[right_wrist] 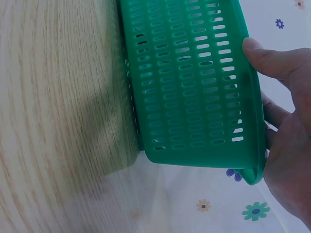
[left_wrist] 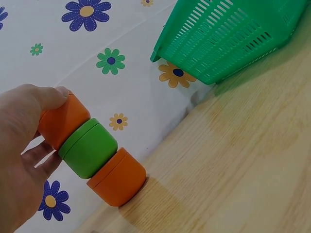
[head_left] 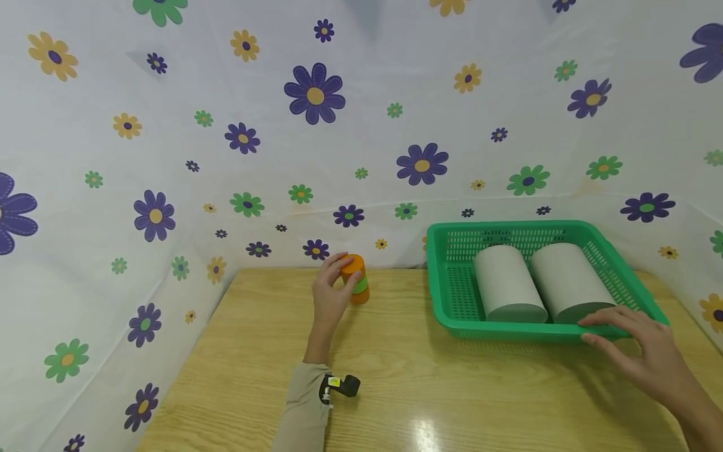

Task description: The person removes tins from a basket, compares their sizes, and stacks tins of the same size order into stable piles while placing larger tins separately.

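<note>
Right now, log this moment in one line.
left hand: holds top of orange-green-orange stack of round containers | right hand: grips near rim of green perforated plastic basket | basket: two white cylinders inside

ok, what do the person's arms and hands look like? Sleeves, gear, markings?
Left hand and right hand: bare, no gloves. Left has a light khaki sleeve ending near the wrist, with a black strap on it carrying a small black device and a yellow label. No sleeve or strap shows on the visible right forearm.
</note>
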A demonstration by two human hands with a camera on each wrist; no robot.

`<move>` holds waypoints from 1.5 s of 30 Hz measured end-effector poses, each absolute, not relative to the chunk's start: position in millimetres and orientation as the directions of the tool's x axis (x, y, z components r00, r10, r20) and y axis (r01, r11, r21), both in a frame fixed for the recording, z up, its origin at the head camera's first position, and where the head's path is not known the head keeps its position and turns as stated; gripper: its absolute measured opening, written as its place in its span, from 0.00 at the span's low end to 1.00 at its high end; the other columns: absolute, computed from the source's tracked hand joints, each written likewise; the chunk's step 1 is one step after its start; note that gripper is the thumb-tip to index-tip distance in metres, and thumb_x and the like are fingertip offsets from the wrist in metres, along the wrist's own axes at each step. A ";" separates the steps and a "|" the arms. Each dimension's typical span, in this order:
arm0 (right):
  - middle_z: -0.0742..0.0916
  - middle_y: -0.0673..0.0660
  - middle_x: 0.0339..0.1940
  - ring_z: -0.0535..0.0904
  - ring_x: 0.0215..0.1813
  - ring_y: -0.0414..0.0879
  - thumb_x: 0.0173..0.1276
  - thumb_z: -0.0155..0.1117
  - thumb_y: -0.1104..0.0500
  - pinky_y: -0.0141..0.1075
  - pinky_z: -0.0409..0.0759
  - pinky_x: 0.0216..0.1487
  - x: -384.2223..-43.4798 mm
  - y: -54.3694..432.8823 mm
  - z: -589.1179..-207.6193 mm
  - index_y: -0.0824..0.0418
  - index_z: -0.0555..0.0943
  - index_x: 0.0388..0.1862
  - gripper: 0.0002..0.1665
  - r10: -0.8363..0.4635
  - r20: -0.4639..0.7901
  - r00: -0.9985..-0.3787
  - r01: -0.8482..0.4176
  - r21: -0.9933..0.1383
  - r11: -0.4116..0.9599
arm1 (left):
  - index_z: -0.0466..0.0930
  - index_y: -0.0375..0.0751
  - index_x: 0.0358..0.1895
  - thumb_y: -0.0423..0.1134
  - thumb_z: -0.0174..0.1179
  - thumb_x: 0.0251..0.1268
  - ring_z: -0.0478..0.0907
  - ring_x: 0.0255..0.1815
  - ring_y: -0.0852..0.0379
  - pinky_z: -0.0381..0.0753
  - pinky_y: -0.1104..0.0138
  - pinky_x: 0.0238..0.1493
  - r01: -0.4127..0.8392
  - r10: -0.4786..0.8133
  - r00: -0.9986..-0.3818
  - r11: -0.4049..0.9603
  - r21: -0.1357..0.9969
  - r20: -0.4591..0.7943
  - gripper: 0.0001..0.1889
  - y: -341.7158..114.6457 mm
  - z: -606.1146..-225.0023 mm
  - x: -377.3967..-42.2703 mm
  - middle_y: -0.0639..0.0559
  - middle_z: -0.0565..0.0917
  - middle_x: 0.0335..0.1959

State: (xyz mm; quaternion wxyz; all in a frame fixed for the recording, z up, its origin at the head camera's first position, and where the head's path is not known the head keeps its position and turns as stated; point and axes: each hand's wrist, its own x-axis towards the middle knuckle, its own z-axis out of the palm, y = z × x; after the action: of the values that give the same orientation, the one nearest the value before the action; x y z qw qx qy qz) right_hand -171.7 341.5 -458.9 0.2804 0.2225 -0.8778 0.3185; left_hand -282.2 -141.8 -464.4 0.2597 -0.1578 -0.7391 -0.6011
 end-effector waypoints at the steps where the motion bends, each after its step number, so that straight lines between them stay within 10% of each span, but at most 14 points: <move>1: 0.86 0.43 0.40 0.71 0.50 0.25 0.45 0.78 0.78 0.22 0.60 0.53 -171.8 341.4 -458.8 0.50 0.87 0.41 0.30 -0.211 0.632 -0.745 -0.568 -0.436 0.699 | 0.81 0.19 0.54 0.21 0.66 0.64 0.74 0.64 0.30 0.74 0.39 0.64 0.543 -0.080 -0.817 0.227 0.808 0.571 0.16 -141.9 -464.3 -282.5 0.27 0.76 0.61; 45: 0.86 0.42 0.40 0.72 0.50 0.23 0.44 0.78 0.79 0.18 0.61 0.55 -171.5 341.0 -456.4 0.51 0.87 0.41 0.29 -0.215 0.642 -0.736 -0.582 -0.438 0.685 | 0.85 0.37 0.56 0.30 0.70 0.65 0.75 0.65 0.46 0.68 0.47 0.71 0.582 -0.050 -0.767 0.364 0.727 0.640 0.16 -142.0 -444.1 -283.1 0.45 0.82 0.59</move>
State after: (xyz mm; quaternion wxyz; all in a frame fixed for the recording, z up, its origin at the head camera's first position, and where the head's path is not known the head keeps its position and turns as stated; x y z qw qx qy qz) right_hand -171.5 341.0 -456.4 0.2827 0.2281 -0.8734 0.3245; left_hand -283.1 -142.0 -444.1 0.2944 -0.1724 -0.7716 -0.5369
